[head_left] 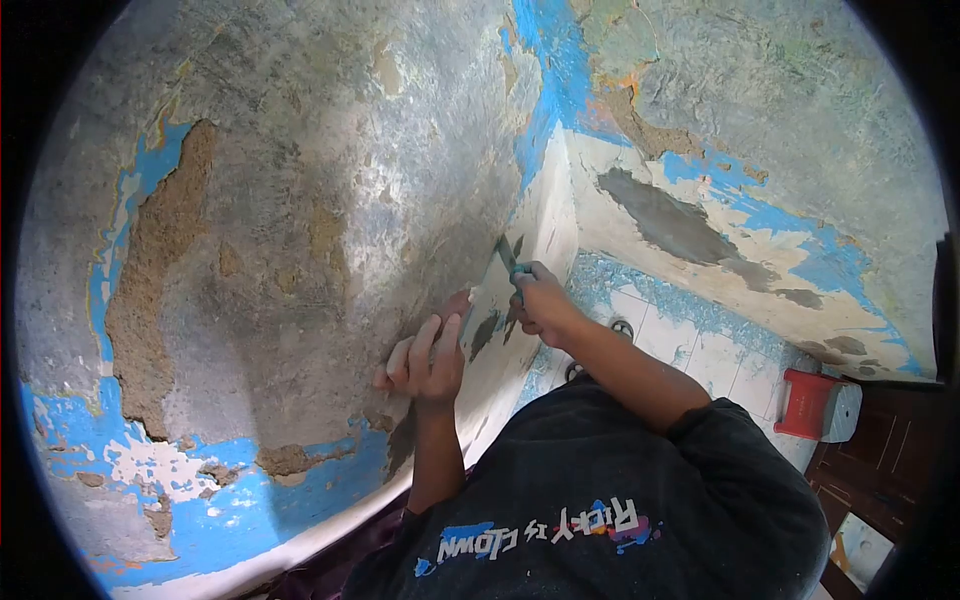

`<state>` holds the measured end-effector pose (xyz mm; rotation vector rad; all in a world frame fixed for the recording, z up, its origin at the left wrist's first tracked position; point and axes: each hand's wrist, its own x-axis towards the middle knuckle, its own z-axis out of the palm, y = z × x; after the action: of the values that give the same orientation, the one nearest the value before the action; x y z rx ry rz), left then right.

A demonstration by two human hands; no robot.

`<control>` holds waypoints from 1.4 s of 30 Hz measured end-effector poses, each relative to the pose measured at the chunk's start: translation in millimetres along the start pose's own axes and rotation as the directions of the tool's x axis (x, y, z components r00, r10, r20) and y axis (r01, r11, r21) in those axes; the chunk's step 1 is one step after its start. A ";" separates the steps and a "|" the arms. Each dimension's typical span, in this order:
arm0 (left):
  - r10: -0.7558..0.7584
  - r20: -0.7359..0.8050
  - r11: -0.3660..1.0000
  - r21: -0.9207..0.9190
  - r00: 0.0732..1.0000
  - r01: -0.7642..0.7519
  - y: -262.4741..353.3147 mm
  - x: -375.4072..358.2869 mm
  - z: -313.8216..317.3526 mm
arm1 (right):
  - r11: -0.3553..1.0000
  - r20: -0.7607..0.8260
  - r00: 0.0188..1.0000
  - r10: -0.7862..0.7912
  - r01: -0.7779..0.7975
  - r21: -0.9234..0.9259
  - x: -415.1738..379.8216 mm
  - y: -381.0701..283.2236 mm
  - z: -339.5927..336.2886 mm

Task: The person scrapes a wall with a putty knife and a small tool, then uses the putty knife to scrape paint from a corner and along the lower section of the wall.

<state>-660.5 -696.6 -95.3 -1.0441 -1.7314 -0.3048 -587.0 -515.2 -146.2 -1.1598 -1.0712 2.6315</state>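
Observation:
My right hand [540, 305] is closed around the green handle of a scraper [509, 258]. Its flat blade meets the wall near the pale strip, beside the inner corner. To the left and lower, my left hand [430, 362] rests against the grey, patchy wall [300, 270], fingers apart and bent. A small reddish-brown shape shows just beyond its fingertips; I cannot make out what it is. Dark grey patches [484, 335] mark the white lower band between the hands.
Peeling blue paint [565, 70] runs down the corner. The right wall has a dark grey patch [670, 215] on its white band. Paint flakes litter the tiled floor [690, 335]. A red stool [808, 404] stands right, near a dark wooden cabinet [880, 430].

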 end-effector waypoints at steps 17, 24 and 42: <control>0.029 0.004 1.000 -0.011 1.000 -0.029 -2.9 -3.5 -3.9 | 0.996 0.041 0.997 0.063 -0.065 0.054 -16.0 -13.3 2.8; 0.032 0.012 0.999 0.006 0.999 -0.032 -2.3 -0.8 -1.8 | 0.989 0.072 0.994 0.087 -0.095 0.113 -5.1 -11.0 -4.4; 0.023 0.027 1.000 -0.002 0.999 -0.023 -2.9 -5.3 -3.7 | 0.982 0.103 0.988 0.116 -0.129 0.135 -4.2 -14.1 -11.6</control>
<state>-659.9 -703.3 -97.5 -1.0730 -1.7423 -0.2793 -579.0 -499.3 -140.2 -1.1166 -0.8345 2.8297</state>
